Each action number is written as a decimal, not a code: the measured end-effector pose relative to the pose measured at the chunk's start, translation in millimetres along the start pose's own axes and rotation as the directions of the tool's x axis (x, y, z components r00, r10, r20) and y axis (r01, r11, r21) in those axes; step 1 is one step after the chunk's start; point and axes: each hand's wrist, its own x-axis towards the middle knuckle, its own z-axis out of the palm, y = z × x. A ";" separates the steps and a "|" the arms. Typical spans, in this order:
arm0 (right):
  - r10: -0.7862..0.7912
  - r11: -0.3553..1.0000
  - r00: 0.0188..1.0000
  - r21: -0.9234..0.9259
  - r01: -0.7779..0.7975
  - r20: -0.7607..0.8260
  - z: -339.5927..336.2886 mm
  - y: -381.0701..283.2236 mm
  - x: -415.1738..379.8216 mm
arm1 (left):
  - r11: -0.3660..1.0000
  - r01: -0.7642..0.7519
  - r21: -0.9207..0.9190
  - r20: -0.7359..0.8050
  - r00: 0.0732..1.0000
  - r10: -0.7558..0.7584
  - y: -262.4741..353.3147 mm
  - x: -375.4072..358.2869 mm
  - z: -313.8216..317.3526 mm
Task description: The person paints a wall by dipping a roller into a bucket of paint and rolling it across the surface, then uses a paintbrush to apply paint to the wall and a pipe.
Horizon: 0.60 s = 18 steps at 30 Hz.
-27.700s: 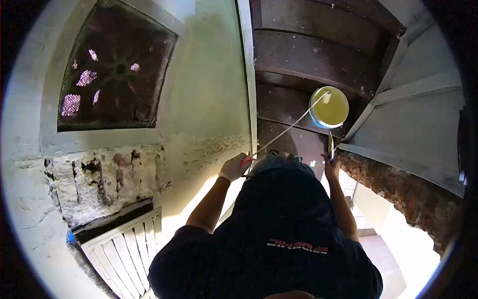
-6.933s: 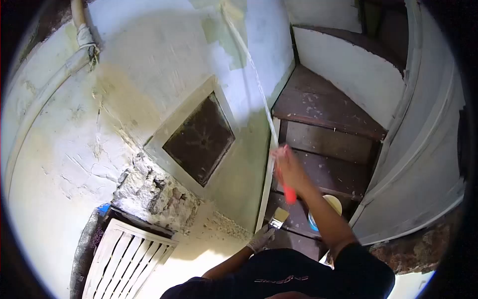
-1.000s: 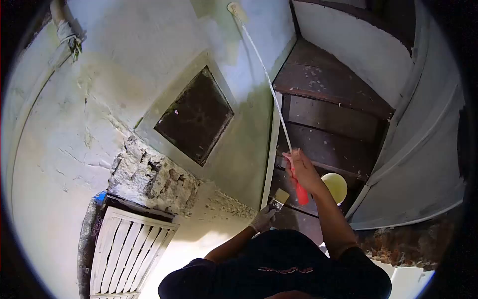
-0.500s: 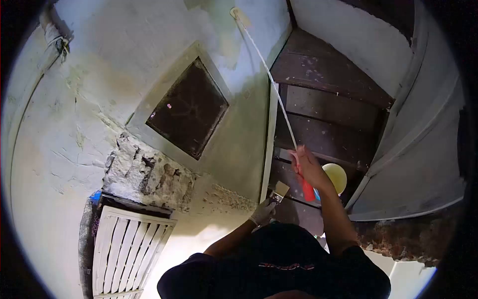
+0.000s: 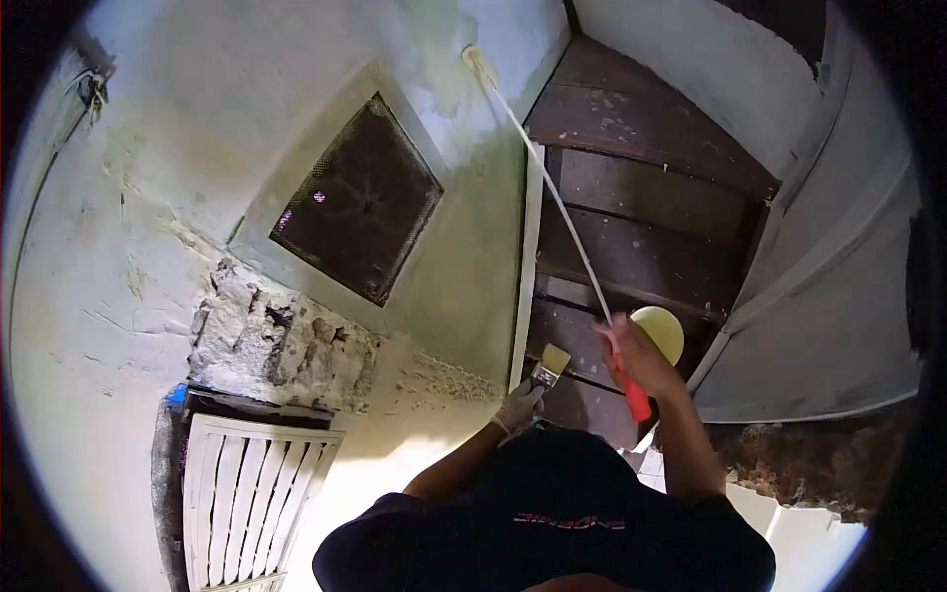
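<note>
My right hand (image 5: 647, 363) is closed around the red handle of a long paint roller (image 5: 567, 219). The handle's lower end sticks out below the fist. At the far end of the thin rod, the small roller head (image 5: 479, 65) is against the pale wall (image 5: 395, 30), which has greenish patches. In my left hand (image 5: 518, 407), which wears a light glove, is a flat paintbrush (image 5: 548, 365) with pale bristles pointing up and away. A round pale-yellow container (image 5: 661, 333) is partly hidden behind my right hand.
Dark wooden stairs (image 5: 631, 247) rise ahead between the walls. A mesh-covered opening (image 5: 363, 202) sits in the left wall, above a rough patch of exposed masonry (image 5: 276, 340). A white slatted shutter (image 5: 252, 498) is at lower left. A curved grey panel (image 5: 814, 316) borders the stairs on the right.
The roller head has moved down the wall, and my right hand has come back toward my body with the handle. My left hand keeps the brush, now turned slightly. The view has shifted a little.
</note>
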 end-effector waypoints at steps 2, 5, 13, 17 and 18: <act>-0.031 0.999 0.999 0.039 0.031 -0.009 5.6 -13.5 24.7 | 0.999 -0.024 -0.039 0.014 1.000 0.025 2.5 2.0 4.5; -0.050 0.999 0.999 0.009 0.050 0.010 6.5 6.5 17.5 | 0.997 -0.033 0.065 0.016 0.999 0.032 12.2 0.7 13.2; 0.072 0.995 0.997 -0.066 -0.071 0.018 -7.7 75.7 -37.3 | 0.997 -0.079 -0.007 -0.007 0.997 0.079 2.9 3.0 -2.0; -0.059 0.997 0.998 -0.049 0.058 -0.025 0.5 -7.0 31.5 | 1.000 -0.022 0.010 -0.035 0.999 0.022 5.6 -0.5 -8.8; -0.066 0.998 0.998 0.014 0.066 0.009 -0.1 -13.5 45.5 | 0.998 -0.033 0.045 -0.046 0.998 0.035 10.4 -3.3 -7.0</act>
